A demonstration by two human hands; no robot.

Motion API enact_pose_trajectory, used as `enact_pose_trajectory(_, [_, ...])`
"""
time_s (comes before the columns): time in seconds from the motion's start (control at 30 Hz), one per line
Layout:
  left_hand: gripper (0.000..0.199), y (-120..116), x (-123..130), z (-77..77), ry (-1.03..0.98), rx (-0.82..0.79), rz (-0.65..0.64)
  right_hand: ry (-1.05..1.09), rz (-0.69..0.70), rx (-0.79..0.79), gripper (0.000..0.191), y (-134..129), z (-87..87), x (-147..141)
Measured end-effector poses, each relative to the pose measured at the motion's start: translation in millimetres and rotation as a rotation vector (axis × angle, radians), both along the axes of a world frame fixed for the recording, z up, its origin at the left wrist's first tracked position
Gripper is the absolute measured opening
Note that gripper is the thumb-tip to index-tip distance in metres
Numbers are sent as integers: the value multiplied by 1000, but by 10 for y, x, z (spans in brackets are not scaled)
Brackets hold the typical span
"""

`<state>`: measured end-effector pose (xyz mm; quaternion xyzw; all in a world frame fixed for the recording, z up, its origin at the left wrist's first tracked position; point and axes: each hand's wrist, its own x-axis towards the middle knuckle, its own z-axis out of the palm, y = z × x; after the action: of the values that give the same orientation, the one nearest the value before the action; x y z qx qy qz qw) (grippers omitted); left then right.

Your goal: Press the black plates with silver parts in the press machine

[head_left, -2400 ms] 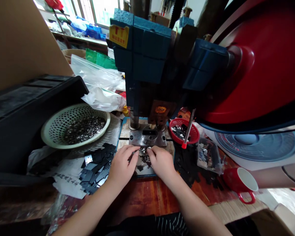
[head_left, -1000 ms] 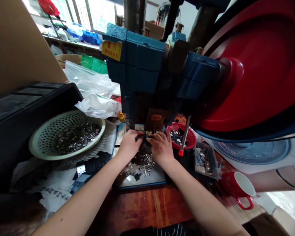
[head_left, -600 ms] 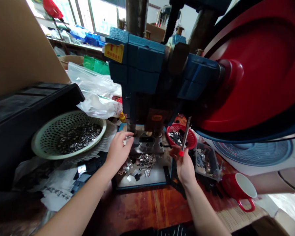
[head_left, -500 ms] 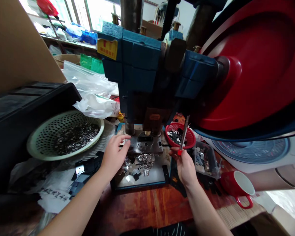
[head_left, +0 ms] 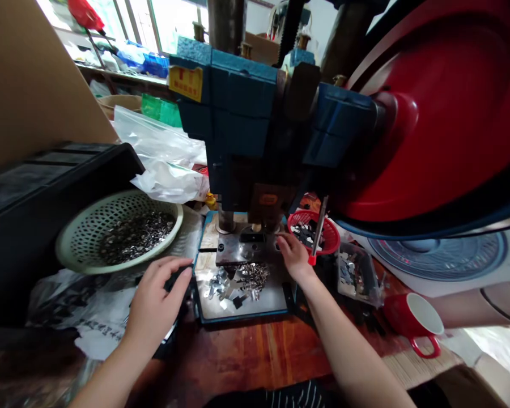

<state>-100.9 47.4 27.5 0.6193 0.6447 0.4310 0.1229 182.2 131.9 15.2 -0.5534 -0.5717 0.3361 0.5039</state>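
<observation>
A blue press (head_left: 238, 124) stands in the middle, with a metal die block (head_left: 233, 252) under it. Small metal pieces (head_left: 253, 277) lie heaped on the plate in front of the block. My left hand (head_left: 157, 297) is left of the plate, thumb and fingers apart, with nothing seen between them. At the right end of the block is my right hand (head_left: 295, 255), its fingers bent near the block's edge; whether they hold a piece is hidden. A metal lever with a red end (head_left: 319, 229) rises just beyond that hand.
A pale green basket (head_left: 74, 241) of metal bits sits left. On the right are a red basket (head_left: 334, 241), a clear tray (head_left: 372, 283) and a red mug (head_left: 402, 320). A large red wheel (head_left: 442, 113) overhangs the right side.
My left hand has moved left and down, away from the die block. My right hand has left the red-ended lever and moved left to the block's right end.
</observation>
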Motion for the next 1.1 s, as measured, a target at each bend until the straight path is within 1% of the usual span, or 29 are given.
enact_pose_trajectory(0.1, [24,-143,70,-50,28,-23,-43,-153,96,-2,31,205,83,-158])
enact_pose_trajectory(0.17, [22,-222,142,-91,60,-14,-91,-176,102,-19,26,266,97,-183])
enact_pose_trajectory(0.27, [21,-285,234,-154,96,-1,-156,-112,4,-37,28,282,65,-56])
enact_pose_trajectory(0.37, [22,-294,299,-188,96,-20,-197,-16,-107,-48,40,198,15,201])
enact_pose_trajectory(0.43, [22,-294,343,-189,87,-33,-216,74,-162,-44,49,35,-15,372])
enact_pose_trajectory(0.5, [21,-307,397,-185,79,-32,-244,102,-187,-30,52,-231,-48,499])
enact_pose_trajectory(0.53, [20,-318,427,-185,77,-28,-262,33,-174,-24,48,-393,-69,543])
enact_pose_trajectory(0.57, [20,-331,459,-189,74,-24,-278,-103,-126,-21,42,-562,-94,575])
enact_pose_trajectory(0.6, [19,-345,492,-197,72,-23,-293,-243,-59,23,36,-729,-124,596])
enact_pose_trajectory(0.63, [19,-359,526,-205,69,-26,-307,-383,55,88,37,-882,-158,608])
enact_pose_trajectory(0.67, [19,-371,560,-214,62,-31,-319,-498,161,137,43,-1012,-196,613])
enact_pose_trajectory(0.73, [20,-393,625,-223,46,-42,-349,-663,259,201,50,-1188,-279,608])
enact_pose_trajectory(0.8, [20,-412,683,-210,23,-54,-390,-729,261,231,45,-1257,-354,589])
enact_pose_trajectory(0.87, [20,-430,733,-179,-11,-75,-435,-704,237,261,38,-1263,-394,553])
enact_pose_trajectory(0.93, [20,-445,782,-144,-74,-129,-472,-604,194,281,33,-1257,-382,486])
enact_pose_trajectory(0.97, [20,-451,808,-131,-124,-181,-481,-535,153,271,30,-1260,-356,438])
enact_pose_trajectory(1.03, [23,-455,870,-114,-292,-334,-480,-383,69,202,23,-1286,-274,315])
enact_pose_trajectory(1.1, [31,-454,940,-105,-527,-505,-479,-246,36,110,19,-1329,-180,173])
